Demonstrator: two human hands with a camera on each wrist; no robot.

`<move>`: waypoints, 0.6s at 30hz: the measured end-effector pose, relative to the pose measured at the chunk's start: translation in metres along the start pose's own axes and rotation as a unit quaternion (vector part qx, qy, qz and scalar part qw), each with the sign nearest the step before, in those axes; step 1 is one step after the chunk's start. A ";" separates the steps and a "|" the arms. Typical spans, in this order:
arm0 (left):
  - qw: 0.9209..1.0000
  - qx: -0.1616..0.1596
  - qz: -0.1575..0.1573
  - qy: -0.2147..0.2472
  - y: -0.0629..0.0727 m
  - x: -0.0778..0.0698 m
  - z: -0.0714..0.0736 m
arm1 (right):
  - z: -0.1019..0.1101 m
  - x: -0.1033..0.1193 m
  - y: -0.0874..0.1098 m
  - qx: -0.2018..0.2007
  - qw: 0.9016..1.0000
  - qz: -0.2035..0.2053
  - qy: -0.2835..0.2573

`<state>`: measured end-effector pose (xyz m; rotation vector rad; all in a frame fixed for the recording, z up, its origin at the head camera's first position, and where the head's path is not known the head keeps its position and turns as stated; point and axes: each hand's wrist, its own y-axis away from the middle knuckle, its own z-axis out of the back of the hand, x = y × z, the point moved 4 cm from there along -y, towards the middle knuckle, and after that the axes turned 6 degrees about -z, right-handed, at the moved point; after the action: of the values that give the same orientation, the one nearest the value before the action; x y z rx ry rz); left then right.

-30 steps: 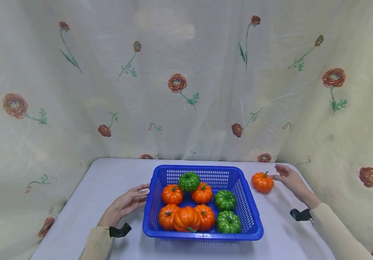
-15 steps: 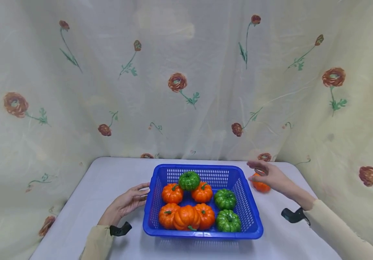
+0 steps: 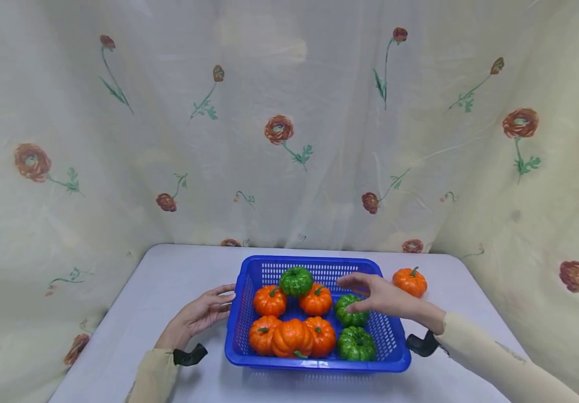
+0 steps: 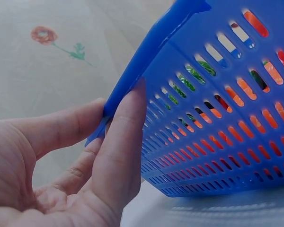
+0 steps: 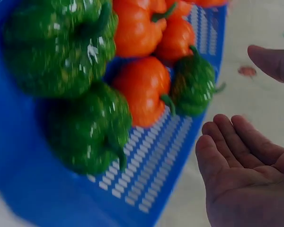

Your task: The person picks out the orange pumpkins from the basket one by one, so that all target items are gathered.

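Note:
In the head view a blue plastic basket (image 3: pixel 320 365) holds small orange pumpkins (image 3: pixel 270 300) and green pumpkins (image 3: pixel 356 343), one green pumpkin (image 3: pixel 296 281) lying on top at the back. My left hand (image 3: pixel 200 316) is at its left side; in the left wrist view thumb and fingers pinch the basket's rim (image 4: pixel 132 71). Over the basket's right part is my right hand (image 3: pixel 385 295), its fingers spread with nothing between them, partly covering a green pumpkin (image 3: pixel 348 317). The right wrist view shows the same hand (image 5: pixel 251 179) beside the pumpkins, palm visible.
One orange pumpkin (image 3: pixel 410 282) lies on the white table (image 3: pixel 188 268), right of the basket. Flower-patterned cloth (image 3: pixel 320 184) hangs behind the table and along both sides. A black strap (image 3: pixel 423 343) is on the right wrist, another strap (image 3: pixel 190 355) on the left.
My right hand has moved left, from beside the lone orange pumpkin, past it, to over the basket. That pumpkin stays on the table. The left hand has kept its place at the rim.

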<state>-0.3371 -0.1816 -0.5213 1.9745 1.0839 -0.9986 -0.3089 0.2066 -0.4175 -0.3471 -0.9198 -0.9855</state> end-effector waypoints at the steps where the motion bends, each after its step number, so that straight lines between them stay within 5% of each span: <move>1: 1.000 0.000 0.000 0.000 0.000 0.000 0.000 | -0.005 0.001 -0.002 0.010 1.000 -0.001 0.001; 18: 1.000 -0.004 0.005 0.010 0.000 0.001 0.000 | -0.049 0.004 -0.030 0.102 0.994 -0.023 0.022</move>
<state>-0.3370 -0.1815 -0.5223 1.9860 1.0870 -0.9689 -0.3081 0.1571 -0.4470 -0.1322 -0.9826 -0.9277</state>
